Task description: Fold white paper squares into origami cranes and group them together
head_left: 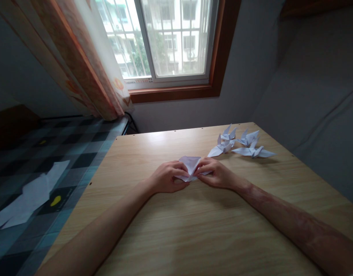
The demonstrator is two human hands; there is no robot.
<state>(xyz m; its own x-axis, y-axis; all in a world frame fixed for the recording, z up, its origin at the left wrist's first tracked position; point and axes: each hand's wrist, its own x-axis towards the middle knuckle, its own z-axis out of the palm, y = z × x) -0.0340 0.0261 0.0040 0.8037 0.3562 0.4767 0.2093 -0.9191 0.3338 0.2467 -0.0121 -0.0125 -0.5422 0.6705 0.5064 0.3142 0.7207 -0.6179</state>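
A partly folded piece of white paper [190,165] rests on the wooden table [193,230], near its middle. My left hand [166,178] pinches its left side, fingers closed on the paper. My right hand [216,173] pinches its right side in the same way. Both forearms lie across the tabletop. Several finished white paper cranes [240,143] sit in a loose group beyond my right hand, toward the table's far right corner, apart from both hands.
A bed with a dark checked cover [50,161] runs along the table's left side, with a white sheet of paper [27,197] on it. A barred window [165,38] and an orange curtain [87,65] stand behind. A grey wall is on the right.
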